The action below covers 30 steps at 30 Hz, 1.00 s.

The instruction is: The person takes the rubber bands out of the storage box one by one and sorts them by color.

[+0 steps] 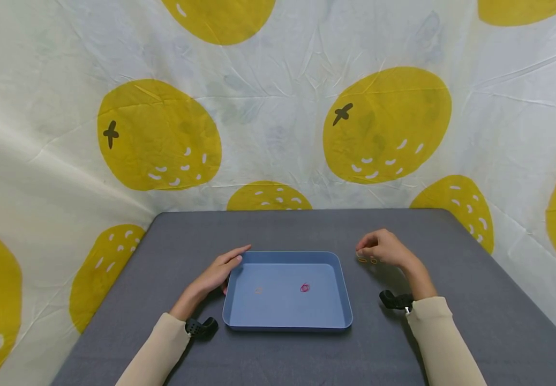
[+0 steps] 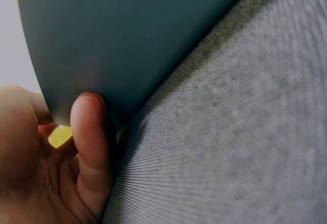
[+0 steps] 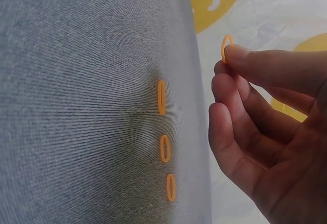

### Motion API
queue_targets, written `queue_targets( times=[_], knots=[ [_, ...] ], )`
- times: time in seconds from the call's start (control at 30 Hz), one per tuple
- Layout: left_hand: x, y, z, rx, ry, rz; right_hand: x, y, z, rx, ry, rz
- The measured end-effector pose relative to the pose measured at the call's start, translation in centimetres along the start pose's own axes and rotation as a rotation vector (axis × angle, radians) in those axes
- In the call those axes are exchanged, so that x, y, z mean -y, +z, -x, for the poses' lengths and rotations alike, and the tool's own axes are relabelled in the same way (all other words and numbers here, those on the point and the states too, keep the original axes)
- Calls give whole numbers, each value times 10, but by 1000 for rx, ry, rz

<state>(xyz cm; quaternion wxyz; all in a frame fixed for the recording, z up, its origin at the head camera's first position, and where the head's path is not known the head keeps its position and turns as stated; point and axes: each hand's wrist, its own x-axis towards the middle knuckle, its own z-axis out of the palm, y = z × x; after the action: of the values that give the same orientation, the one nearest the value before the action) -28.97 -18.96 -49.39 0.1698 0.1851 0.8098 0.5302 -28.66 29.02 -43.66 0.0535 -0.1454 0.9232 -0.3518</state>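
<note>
At the far-left corner of the blue tray (image 1: 287, 316), my left hand (image 1: 217, 274) grips the rim. One of its fingers (image 2: 89, 127) lies against the outer wall in the left wrist view. My right hand (image 1: 384, 247) is raised over the cloth beyond the tray's right side. Its thumb and index finger pinch a small orange rubber band (image 3: 223, 50). Below that hand, several orange rubber bands lie in a row: one nearest the fingertips (image 3: 161, 97), a middle band (image 3: 165, 148) and another band (image 3: 171, 187). Inside the tray are a pinkish-red rubber band (image 1: 304, 288) and a faint orange band (image 1: 258, 290).
A grey cloth (image 1: 287, 359) covers the table under the tray. Behind it hangs a white curtain (image 1: 273, 128) printed with yellow fruit. Each wrist wears a black camera mount, the left mount (image 1: 202, 328) close to the tray's side.
</note>
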Motion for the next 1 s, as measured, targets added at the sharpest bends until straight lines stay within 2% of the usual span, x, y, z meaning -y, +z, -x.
queue_targets(
  times=[0.37,0.67,1.0],
  knots=[
    [0,0,0,-10,8,-9,-1,4,0,2,16,5],
    [2,0,0,-19,-10,-31,-2,7,1,20,48,-34],
    [4,0,0,-15,4,-42,2,6,3,-3,22,-26]
  ],
)
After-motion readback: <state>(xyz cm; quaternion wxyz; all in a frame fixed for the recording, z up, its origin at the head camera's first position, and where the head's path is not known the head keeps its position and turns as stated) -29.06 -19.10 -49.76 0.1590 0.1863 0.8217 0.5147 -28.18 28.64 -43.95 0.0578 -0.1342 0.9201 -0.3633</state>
